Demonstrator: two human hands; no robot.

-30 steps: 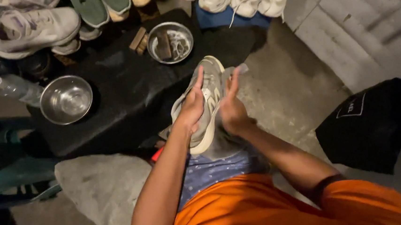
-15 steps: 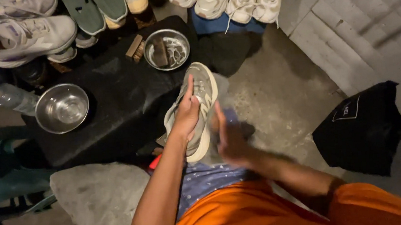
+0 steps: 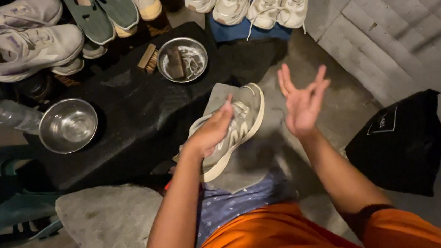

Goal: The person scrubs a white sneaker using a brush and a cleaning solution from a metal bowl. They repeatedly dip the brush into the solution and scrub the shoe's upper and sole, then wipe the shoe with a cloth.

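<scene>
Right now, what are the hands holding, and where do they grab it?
The left hand holds a grey sneaker around its middle. The right hand is open, holding nothing.

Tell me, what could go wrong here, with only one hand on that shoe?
The grey sneaker is gripped by the left hand alone, while the right hand is lifted open beside it, so the shoe could slip off the lap. A water-filled steel bowl sits near the edge of the black table, close to the left elbow; a careless swing might tip it.
</scene>
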